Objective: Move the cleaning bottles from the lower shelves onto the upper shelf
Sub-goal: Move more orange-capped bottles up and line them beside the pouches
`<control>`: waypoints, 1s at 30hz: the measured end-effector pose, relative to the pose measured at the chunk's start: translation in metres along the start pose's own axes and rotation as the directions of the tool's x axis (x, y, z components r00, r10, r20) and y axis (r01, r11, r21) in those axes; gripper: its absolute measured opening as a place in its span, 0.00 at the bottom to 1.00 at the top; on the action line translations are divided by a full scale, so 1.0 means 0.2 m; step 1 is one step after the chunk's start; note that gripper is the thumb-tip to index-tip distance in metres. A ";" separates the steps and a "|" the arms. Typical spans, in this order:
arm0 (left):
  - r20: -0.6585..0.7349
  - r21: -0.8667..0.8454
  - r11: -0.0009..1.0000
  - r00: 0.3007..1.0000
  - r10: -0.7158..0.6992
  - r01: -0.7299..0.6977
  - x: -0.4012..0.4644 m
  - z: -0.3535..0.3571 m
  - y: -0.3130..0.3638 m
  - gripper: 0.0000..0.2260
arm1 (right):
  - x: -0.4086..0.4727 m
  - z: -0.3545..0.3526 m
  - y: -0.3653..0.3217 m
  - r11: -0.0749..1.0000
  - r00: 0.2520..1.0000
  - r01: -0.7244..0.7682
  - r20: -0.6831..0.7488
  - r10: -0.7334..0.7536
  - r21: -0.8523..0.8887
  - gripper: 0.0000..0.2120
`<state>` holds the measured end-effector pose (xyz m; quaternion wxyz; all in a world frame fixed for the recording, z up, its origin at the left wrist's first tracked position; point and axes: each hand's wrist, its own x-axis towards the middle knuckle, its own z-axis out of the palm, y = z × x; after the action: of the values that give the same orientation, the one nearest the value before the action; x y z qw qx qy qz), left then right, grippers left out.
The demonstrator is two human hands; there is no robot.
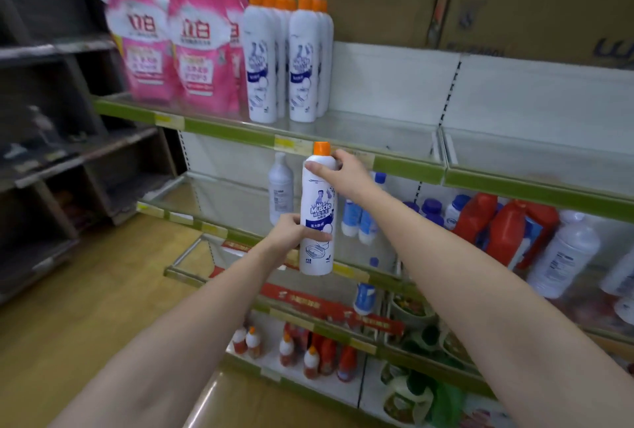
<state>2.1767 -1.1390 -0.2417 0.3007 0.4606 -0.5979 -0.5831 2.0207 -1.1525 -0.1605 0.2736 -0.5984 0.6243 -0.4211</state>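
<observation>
The white plastic cleaning bottle with an orange cap (pixel 317 218) is held upright between both hands, its long axis vertical. The right hand (pixel 339 170) grips its shoulder; the left hand (pixel 295 230) grips its lower body. The green-edged upper shelf (pixel 377 139) lies above and beyond both hands, its bare stretch nearer the right hand, just right of the standing row of matching white orange-capped bottles (pixel 288 60).

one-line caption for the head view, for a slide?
Both hands, left hand and right hand, lift a white orange-capped bottle toward the upper shelf.
</observation>
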 end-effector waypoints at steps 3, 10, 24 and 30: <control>-0.031 0.005 0.997 0.996 0.081 -0.081 0.02 -0.08 0.16 0.14 | 0.08 -0.05 -0.14 0.996 0.998 0.060 0.000 -0.060 0.071 0.22; -0.073 -0.008 0.962 0.960 0.271 -0.272 0.10 -0.21 0.55 0.12 | 0.26 -0.17 -0.46 0.966 0.984 0.173 -0.001 -0.177 0.192 0.24; -0.271 0.019 0.878 0.843 0.465 -0.478 0.45 -0.37 1.01 0.20 | 0.64 -0.32 -0.83 0.942 0.908 0.332 -0.281 -0.310 0.034 0.23; -0.443 0.031 0.891 0.793 0.419 -0.454 0.65 -0.40 0.94 0.22 | 0.81 -0.23 -0.77 0.957 0.924 0.283 -0.282 -0.257 0.058 0.26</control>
<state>2.1592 -1.3093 -0.0698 0.5710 0.4170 -0.5819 -0.4019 2.0405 -1.2902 0.0196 0.1538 -0.6012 0.5460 -0.5629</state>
